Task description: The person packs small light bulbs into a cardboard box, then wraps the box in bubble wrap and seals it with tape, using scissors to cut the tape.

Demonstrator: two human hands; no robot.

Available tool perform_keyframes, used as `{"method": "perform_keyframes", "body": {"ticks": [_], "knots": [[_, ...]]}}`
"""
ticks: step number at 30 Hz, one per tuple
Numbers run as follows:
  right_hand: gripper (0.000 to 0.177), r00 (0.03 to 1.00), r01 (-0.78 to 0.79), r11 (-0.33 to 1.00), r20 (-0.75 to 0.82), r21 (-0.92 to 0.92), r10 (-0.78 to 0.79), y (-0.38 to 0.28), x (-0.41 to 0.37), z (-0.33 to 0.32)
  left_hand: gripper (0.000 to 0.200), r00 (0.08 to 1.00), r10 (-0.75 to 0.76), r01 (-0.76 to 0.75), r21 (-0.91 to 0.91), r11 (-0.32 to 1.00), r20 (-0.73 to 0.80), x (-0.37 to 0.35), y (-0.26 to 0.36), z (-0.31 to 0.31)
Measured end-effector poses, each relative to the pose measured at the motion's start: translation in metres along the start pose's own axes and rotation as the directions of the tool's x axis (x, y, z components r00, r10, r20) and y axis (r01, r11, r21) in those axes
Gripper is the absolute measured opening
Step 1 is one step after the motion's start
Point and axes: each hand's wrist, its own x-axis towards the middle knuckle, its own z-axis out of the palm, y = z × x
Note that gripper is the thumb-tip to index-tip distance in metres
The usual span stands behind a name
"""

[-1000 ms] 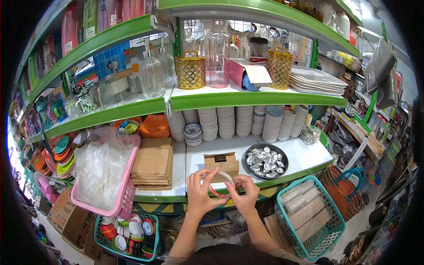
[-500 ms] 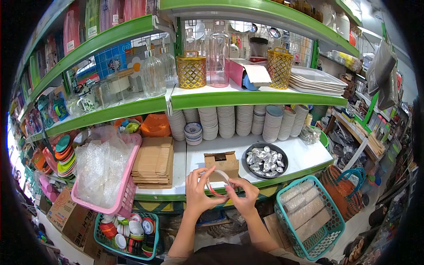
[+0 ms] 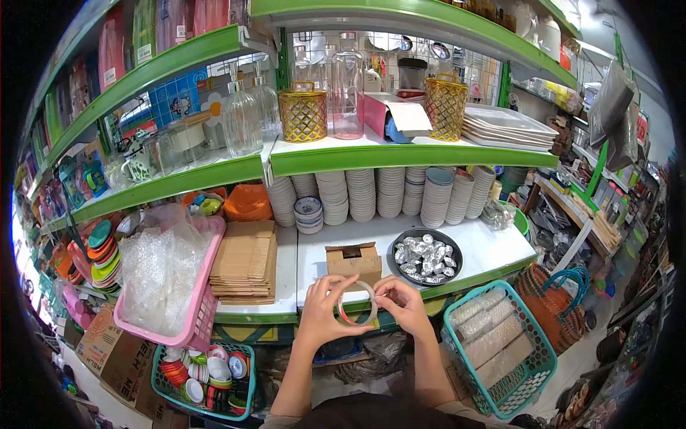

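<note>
A roll of clear tape with a red patch on its inner side is held upright before the shelf edge. My left hand grips it, with thumb and fingers around its left side. At the roll's right edge, the thumb and fingers of my right hand are pinched together on the tape; whether a loose end is between them is too small to make out. Just behind the hands stands a small brown cardboard box with an opening at its top. To its right is a round black pan full of small silvery pieces.
Flattened cardboard is stacked left, beside a pink basket of bubble wrap. Stacked white bowls line the back. Below are a teal basket with wrapped packs and another basket of small dishes. A green shelf edge runs overhead.
The tape roll has turned to face me more fully. My right hand has shifted slightly right and up, its fingers now pinched at the roll's edge. My left hand keeps its grip.
</note>
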Motion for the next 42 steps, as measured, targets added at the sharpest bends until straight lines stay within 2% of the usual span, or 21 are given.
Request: {"method": "perform_keyframes", "body": {"ticks": [8, 13, 15, 19, 21, 24, 26, 28, 30, 34, 37, 39, 42], "knots": [[0.004, 1.000, -0.026, 0.999, -0.007, 0.019, 0.026, 0.005, -0.003, -0.002, 0.088, 0.999, -0.020, 0.021, -0.010, 1.000, 0.032, -0.001, 0.001, 0.004], [0.004, 0.995, 0.038, 0.998, -0.093, -0.040, -0.042, 0.010, -0.003, 0.002, 0.091, 0.998, -0.021, 0.022, -0.006, 1.000, 0.058, -0.002, 0.000, 0.007], [0.005, 0.993, 0.034, 0.998, -0.108, -0.057, -0.040, 0.011, -0.004, 0.002, 0.089, 0.989, -0.105, 0.113, -0.076, 0.991, 0.104, -0.001, 0.003, 0.008], [0.007, 0.988, 0.006, 0.990, -0.155, -0.143, -0.029, 0.011, -0.005, 0.004, 0.090, 0.980, -0.105, 0.116, -0.057, 0.992, 0.171, -0.002, 0.002, 0.011], [0.007, 0.985, 0.007, 0.983, -0.171, -0.183, -0.039, 0.017, -0.005, 0.003, 0.085, 0.946, -0.165, 0.180, -0.031, 0.983, 0.281, -0.002, 0.003, 0.013], [0.008, 0.978, -0.005, 0.970, -0.202, -0.245, -0.045, 0.022, -0.006, 0.005, 0.084, 0.917, -0.184, 0.219, -0.061, 0.974, 0.355, -0.003, 0.001, 0.017], [0.009, 0.975, -0.018, 0.963, -0.220, -0.268, -0.043, 0.022, -0.006, 0.009, 0.081, 0.920, -0.183, 0.212, -0.049, 0.976, 0.346, -0.003, 0.001, 0.017], [0.008, 0.957, 0.037, 0.887, -0.239, -0.461, -0.163, 0.021, -0.006, 0.014, 0.078, 0.924, -0.181, 0.206, -0.037, 0.978, 0.338, -0.004, -0.001, 0.019], [0.009, 0.948, 0.052, 0.862, -0.245, -0.505, -0.201, 0.024, -0.006, 0.017, 0.078, 0.951, -0.113, 0.124, -0.021, 0.992, 0.288, -0.006, -0.008, 0.023], [0.010, 0.915, 0.088, 0.794, -0.267, -0.601, -0.303, 0.029, -0.005, 0.021, 0.076, 0.941, -0.131, 0.156, -0.055, 0.986, 0.312, -0.005, -0.009, 0.025], [0.011, 0.907, 0.089, 0.746, -0.257, -0.660, -0.335, 0.038, -0.005, 0.022, 0.075, 0.964, -0.102, 0.141, -0.145, 0.979, 0.246, -0.001, -0.001, 0.021], [0.011, 0.890, 0.094, 0.735, -0.274, -0.671, -0.364, 0.041, -0.004, 0.021, 0.076, 0.889, -0.190, 0.246, -0.086, 0.965, 0.417, 0.000, 0.000, 0.017], [0.011, 0.882, 0.094, 0.729, -0.284, -0.678, -0.377, 0.042, -0.003, 0.020, 0.076, 0.856, -0.253, 0.337, -0.116, 0.934, 0.451, -0.005, -0.006, 0.022]]}}
